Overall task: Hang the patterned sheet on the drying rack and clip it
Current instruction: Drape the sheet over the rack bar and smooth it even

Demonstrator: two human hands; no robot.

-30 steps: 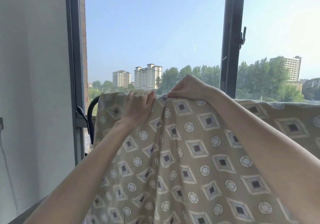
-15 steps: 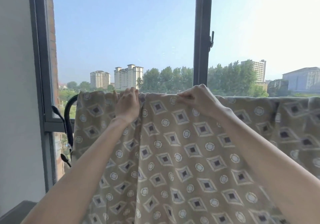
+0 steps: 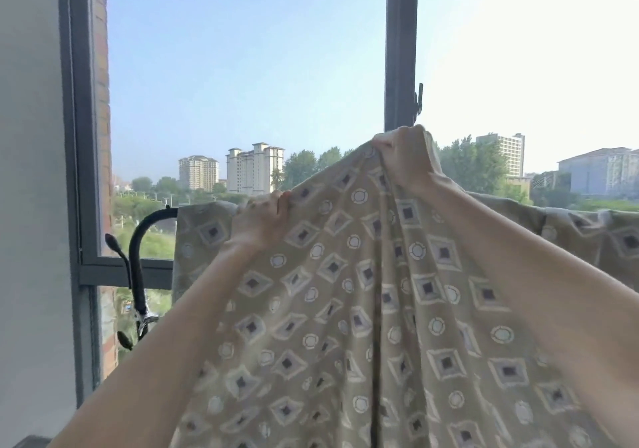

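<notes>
The patterned sheet [image 3: 345, 309], beige with diamonds and circles, hangs over the drying rack in front of the window. Only the rack's black curved end [image 3: 138, 236] shows, at the left; the sheet hides its rail. My left hand [image 3: 257, 221] grips the sheet's top edge at rail height. My right hand [image 3: 406, 157] grips a bunch of the fabric and holds it raised well above the rail, so the cloth rises to a peak. No clip is in view.
The dark window frame [image 3: 401, 50] stands straight behind the sheet, with a handle [image 3: 419, 98] on its right side. A grey wall [image 3: 31, 171] closes the left side. Outside are trees and tall buildings.
My right hand has lifted its bunch of sheet up off the rail, and the fabric now peaks. My left hand stays at the top edge.
</notes>
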